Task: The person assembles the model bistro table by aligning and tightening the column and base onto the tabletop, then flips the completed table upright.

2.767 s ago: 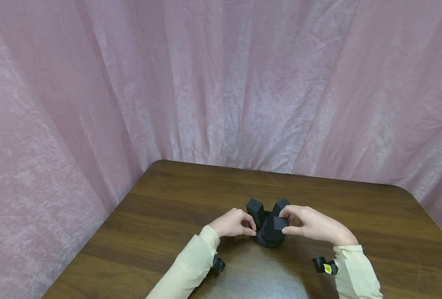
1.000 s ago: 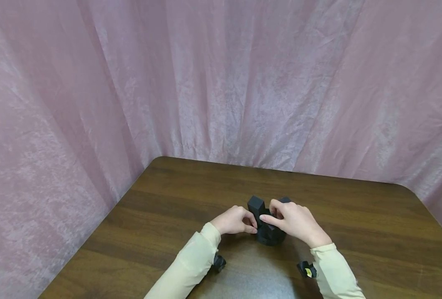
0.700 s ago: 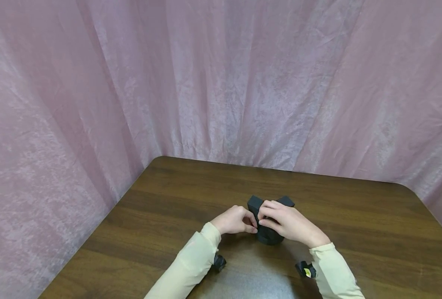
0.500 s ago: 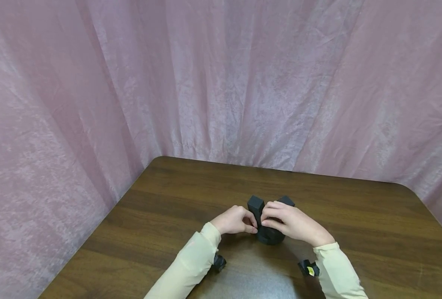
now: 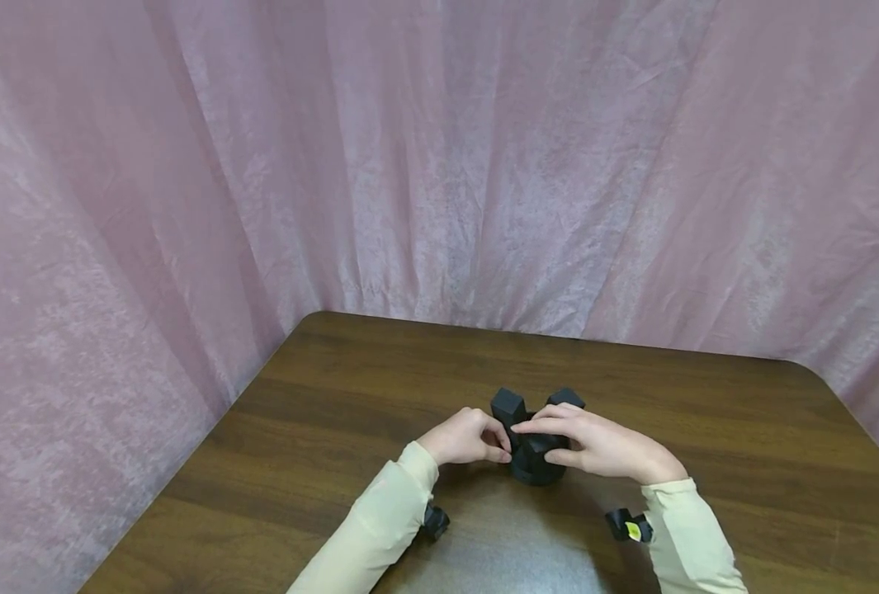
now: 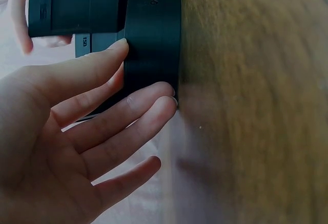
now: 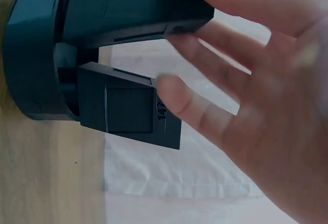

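A round black base point(image 5: 534, 477) stands on the table, with several black blocks rising from it. Two show behind the hands: a left block point(image 5: 509, 403) and a right block point(image 5: 567, 397). My left hand point(image 5: 469, 437) grips the base's left side, thumb at its upper edge and two fingertips on its wall point(image 6: 154, 44). Over the base reaches my right hand point(image 5: 606, 444). In the right wrist view its thumb and fingers are around the upper end of a thick block point(image 7: 133, 11). Its little finger overlaps another block point(image 7: 130, 108) marked 147.
The brown wooden table point(image 5: 380, 363) has rounded far corners. A pink curtain point(image 5: 439, 165) hangs behind it and down the left side. Small black wrist cameras, one with a yellow label point(image 5: 634, 531), sit under both sleeves.
My right hand left its earlier grip, moved left towards the left block, then drew back right with fingers spread wider. My left hand stays at the base.
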A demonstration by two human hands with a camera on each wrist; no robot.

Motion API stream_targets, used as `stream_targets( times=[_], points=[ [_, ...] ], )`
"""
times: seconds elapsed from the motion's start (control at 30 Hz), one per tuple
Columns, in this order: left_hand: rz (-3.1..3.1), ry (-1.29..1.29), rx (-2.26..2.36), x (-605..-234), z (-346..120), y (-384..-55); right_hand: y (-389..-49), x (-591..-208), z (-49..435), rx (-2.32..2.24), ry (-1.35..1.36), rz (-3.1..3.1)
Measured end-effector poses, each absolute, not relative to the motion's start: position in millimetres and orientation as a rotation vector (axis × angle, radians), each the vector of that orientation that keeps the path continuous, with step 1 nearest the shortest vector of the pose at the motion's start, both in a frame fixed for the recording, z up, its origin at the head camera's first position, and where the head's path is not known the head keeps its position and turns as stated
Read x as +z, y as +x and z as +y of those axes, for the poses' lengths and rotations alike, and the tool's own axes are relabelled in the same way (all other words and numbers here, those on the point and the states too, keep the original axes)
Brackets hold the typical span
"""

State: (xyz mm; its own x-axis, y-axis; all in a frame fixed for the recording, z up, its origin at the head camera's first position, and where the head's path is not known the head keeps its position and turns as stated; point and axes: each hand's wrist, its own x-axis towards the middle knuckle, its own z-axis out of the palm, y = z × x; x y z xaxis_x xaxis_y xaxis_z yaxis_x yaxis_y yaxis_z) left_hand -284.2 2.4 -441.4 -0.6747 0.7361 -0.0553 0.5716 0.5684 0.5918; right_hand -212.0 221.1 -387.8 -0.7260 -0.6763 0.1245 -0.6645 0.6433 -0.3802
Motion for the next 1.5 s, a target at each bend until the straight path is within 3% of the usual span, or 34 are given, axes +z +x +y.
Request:
stream_targets(
  times=[0.73, 1.5],
  points=[
    [2.483, 1.061, 0.816, -440.0, 1.0, -285.0, -213.5, -381.0, 226.6, -0.595, -0.689, 2.983],
    [2.481, 1.061, 0.815, -443.4, 3.3, -286.1, -212.1, -377.1, 239.7, -0.688, -0.751, 2.887]
  ],
)
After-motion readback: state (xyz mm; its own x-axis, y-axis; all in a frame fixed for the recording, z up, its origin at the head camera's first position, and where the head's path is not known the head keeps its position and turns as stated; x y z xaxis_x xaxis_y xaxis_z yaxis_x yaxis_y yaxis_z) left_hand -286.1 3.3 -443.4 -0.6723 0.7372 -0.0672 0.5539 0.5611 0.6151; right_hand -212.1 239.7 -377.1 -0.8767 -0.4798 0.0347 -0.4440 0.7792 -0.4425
